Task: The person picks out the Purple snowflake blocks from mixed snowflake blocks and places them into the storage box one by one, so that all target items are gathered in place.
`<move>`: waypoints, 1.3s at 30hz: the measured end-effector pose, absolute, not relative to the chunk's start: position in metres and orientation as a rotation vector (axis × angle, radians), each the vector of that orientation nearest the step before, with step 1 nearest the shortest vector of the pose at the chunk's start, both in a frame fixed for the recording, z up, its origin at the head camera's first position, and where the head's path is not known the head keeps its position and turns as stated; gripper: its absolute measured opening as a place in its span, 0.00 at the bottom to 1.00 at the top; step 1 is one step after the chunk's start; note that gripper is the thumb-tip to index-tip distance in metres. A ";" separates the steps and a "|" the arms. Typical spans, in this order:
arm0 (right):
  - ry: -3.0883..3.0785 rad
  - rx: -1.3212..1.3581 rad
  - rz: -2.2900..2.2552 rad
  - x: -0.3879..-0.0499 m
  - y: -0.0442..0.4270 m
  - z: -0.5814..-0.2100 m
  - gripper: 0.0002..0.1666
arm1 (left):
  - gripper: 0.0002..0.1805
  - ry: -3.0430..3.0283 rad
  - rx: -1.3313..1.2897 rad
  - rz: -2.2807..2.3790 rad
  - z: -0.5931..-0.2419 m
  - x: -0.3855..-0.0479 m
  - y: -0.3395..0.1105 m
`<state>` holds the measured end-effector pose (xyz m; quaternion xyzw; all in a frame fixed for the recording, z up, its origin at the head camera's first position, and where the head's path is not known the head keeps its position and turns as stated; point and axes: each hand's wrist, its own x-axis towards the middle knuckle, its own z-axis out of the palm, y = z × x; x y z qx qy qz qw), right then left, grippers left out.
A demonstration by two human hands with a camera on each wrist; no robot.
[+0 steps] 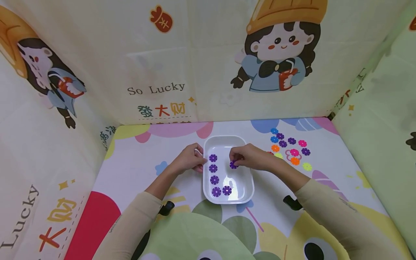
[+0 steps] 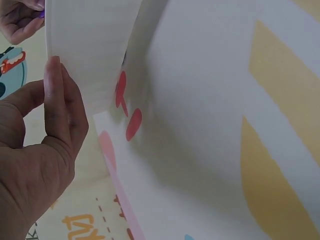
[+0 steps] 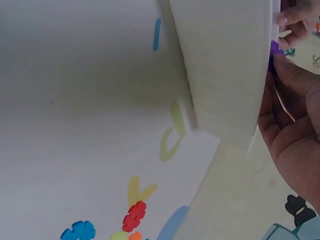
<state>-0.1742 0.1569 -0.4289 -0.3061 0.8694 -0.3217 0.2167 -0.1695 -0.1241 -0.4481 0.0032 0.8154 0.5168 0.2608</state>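
Head view: a white tray stands on the printed surface. The left hand is at the tray's left rim, thumb at the edge and fingers bent against the outer side, pinching the rim. The right hand is closed in a pinch over the right part of the tray; thumb and fingers hold one purple flower piece. Inside the tray lie five more purple pieces: four in a column along the left wall, one just right of the lowest. Loose flower pieces in blue, purple, pink, orange and yellow lie grouped on the surface, right of and beyond the tray. A printed cloth forms the backdrop.

Left wrist view: the left hand's fingertips meet the tray at its rim; the outer wall faces the camera. The right hand shows partly beyond it.

Right wrist view: the held piece is between thumb and fingers near the tray rim. A red piece and a blue piece lie on the surface.
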 end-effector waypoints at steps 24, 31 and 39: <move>2.343 -0.993 -0.643 -0.183 0.112 -0.450 0.06 | 0.19 2.185 0.006 1.427 -0.449 -0.173 -0.125; 2.364 -0.963 -0.591 -0.178 0.107 -0.455 0.06 | 0.19 2.175 0.008 1.431 -0.452 -0.173 -0.126; 2.361 -0.934 -0.574 -0.175 0.105 -0.461 0.05 | 0.20 2.168 0.011 1.436 -0.455 -0.173 -0.126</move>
